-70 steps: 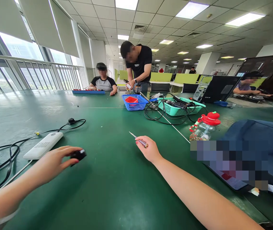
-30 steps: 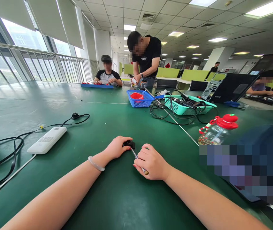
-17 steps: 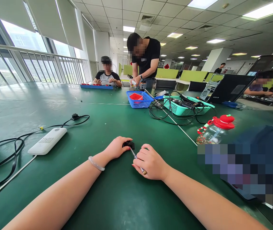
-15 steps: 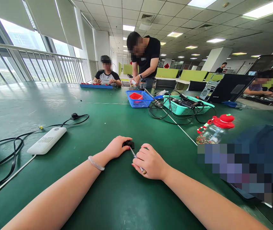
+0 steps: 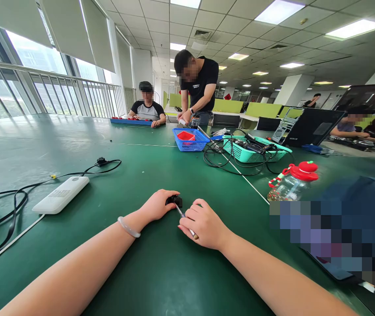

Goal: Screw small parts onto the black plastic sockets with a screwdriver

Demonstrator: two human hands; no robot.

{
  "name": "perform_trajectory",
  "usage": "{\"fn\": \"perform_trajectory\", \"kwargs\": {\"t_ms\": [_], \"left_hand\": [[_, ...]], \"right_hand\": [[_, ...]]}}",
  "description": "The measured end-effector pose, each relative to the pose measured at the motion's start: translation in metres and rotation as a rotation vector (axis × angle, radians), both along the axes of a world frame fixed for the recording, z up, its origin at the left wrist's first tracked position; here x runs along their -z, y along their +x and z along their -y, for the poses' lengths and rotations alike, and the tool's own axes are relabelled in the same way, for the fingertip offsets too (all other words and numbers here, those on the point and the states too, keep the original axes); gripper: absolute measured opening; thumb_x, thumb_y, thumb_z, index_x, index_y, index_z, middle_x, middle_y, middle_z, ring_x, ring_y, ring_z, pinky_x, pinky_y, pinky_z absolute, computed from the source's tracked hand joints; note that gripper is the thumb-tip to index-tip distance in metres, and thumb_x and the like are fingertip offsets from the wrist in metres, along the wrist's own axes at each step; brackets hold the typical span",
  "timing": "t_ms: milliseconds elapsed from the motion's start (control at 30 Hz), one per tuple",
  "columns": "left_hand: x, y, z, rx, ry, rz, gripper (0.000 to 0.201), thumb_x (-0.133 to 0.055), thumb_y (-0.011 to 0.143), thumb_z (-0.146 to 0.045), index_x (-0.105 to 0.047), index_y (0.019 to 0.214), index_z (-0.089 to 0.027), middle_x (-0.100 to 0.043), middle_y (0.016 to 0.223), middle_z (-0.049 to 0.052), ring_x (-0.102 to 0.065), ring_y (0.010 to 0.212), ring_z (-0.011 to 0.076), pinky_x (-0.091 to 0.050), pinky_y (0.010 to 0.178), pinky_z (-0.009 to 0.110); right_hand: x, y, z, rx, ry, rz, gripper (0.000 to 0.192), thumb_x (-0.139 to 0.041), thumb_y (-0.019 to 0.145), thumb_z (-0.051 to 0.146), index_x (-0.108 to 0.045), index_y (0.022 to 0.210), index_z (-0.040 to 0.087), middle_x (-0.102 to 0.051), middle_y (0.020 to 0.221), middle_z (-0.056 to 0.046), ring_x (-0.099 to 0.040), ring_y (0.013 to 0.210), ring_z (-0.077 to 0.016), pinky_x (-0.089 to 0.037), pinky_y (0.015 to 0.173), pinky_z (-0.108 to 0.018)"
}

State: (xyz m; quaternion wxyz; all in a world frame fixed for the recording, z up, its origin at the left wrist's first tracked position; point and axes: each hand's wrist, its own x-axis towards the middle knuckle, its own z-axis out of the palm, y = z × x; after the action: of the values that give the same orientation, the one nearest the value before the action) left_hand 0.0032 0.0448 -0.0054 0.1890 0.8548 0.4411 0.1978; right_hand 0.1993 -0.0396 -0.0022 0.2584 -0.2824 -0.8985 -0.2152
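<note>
My left hand, with a pale bangle at the wrist, pinches a small black block-like part low over the green table. Its exact kind is too small to make out. My right hand is closed around a slim screwdriver with a silver shaft and a brownish handle end. The screwdriver slants up and left, its tip at the near side of the black part. Where exactly the tip meets the part is hard to see.
Left on the green table lie a white power bank-like box and black cables. Farther back stand a blue basket and a teal basket with cables. A red-lidded bottle stands right. Two people work across the table.
The view has tilted slightly upward and shifted. Both hands keep the same hold on the black part and the screwdriver, with hardly any movement between them.
</note>
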Motion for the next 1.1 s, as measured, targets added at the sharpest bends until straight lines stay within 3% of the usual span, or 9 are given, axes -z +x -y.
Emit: {"fn": "perform_trajectory", "kwargs": {"t_ms": [200,367,500,667,800,933,1100], "left_hand": [[0.0,-0.001,0.001,-0.009,0.008,0.008,0.046,-0.062,0.08,-0.031,-0.057,0.125,-0.026,-0.069,0.115,0.006,-0.063,0.103,0.0247,-0.051,0.093,0.039],[0.0,0.001,0.002,-0.019,-0.014,0.045,0.053,-0.064,0.079,-0.03,-0.052,0.13,-0.026,-0.069,0.114,0.006,-0.063,0.102,0.0247,-0.05,0.093,0.04],[-0.003,0.002,0.004,0.003,-0.063,0.085,0.07,-0.063,0.078,-0.026,-0.035,0.143,-0.026,-0.069,0.116,0.005,-0.062,0.108,0.0241,-0.046,0.099,0.04],[-0.003,0.0,0.007,0.031,-0.046,0.065,0.072,-0.057,0.08,-0.027,-0.028,0.147,-0.025,-0.068,0.118,0.004,-0.059,0.11,0.0245,-0.045,0.1,0.041],[0.0,0.001,0.009,0.009,-0.028,0.017,0.069,-0.056,0.081,-0.026,-0.032,0.146,-0.024,-0.066,0.122,0.006,-0.052,0.119,0.027,-0.042,0.105,0.045],[0.0,0.002,0.007,-0.048,-0.019,-0.018,0.062,-0.059,0.081,-0.028,-0.043,0.14,-0.023,-0.066,0.12,0.01,-0.053,0.119,0.0279,-0.042,0.106,0.044],[-0.001,0.001,0.002,-0.024,-0.025,-0.031,0.052,-0.063,0.08,-0.031,-0.055,0.131,-0.025,-0.067,0.114,0.01,-0.06,0.108,0.0266,-0.048,0.099,0.04]], "right_hand": [[-0.002,0.002,-0.002,-0.003,0.006,-0.098,0.022,-0.051,0.092,0.023,-0.06,0.073,0.019,-0.056,0.066,0.001,-0.045,0.065,-0.0133,-0.035,0.08,-0.032],[-0.001,0.006,-0.004,0.044,-0.094,-0.238,0.021,-0.05,0.093,0.024,-0.063,0.077,0.02,-0.06,0.069,-0.001,-0.051,0.067,-0.0136,-0.037,0.078,-0.031],[0.003,0.013,-0.013,0.146,-0.309,-0.461,0.021,-0.051,0.092,0.027,-0.064,0.077,0.02,-0.065,0.073,-0.001,-0.058,0.07,-0.0138,-0.041,0.078,-0.03],[0.004,0.021,-0.019,0.286,-0.65,-0.857,0.03,-0.054,0.089,0.043,-0.063,0.072,0.02,-0.059,0.064,0.0,-0.051,0.058,-0.0139,-0.039,0.055,-0.025],[0.0,0.018,-0.012,0.227,-0.728,-1.032,0.035,-0.053,0.087,0.051,-0.061,0.072,0.02,-0.049,0.059,0.002,-0.043,0.053,-0.0118,-0.034,0.051,-0.025],[0.001,0.01,-0.01,0.188,-0.802,-1.001,0.036,-0.052,0.087,0.052,-0.06,0.074,0.019,-0.05,0.062,0.001,-0.044,0.054,-0.0116,-0.035,0.05,-0.024],[0.004,0.004,-0.015,0.192,-0.863,-0.962,0.034,-0.051,0.087,0.05,-0.059,0.075,0.019,-0.051,0.062,0.001,-0.046,0.055,-0.0121,-0.037,0.05,-0.023]]}}
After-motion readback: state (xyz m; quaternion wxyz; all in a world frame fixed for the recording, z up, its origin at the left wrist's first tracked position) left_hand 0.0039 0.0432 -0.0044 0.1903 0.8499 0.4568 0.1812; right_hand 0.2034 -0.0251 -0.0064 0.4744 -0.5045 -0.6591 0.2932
